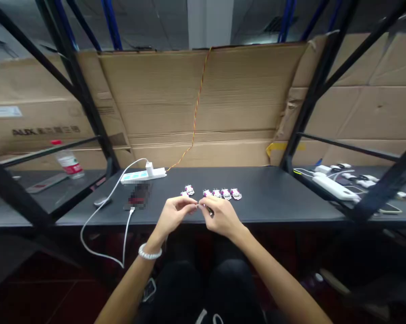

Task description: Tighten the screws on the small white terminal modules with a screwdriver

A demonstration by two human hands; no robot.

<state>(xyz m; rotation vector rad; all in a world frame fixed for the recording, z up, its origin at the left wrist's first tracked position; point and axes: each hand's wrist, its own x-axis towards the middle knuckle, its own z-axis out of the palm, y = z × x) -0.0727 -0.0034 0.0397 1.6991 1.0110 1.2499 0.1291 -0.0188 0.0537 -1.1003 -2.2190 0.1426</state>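
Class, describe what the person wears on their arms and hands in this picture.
Both forearms are bare, with no sleeves and no gloves. The left hand has a white beaded bracelet at its wrist. The right hand wears nothing visible.

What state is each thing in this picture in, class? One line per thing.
left hand: fingers pinched on a tiny part
right hand: fingers pinched, meeting the left
small modules: lying in a row
power strip: charger plugged in
bottle: upright, capped

Both hands together (fingertips pinched); forearms converging
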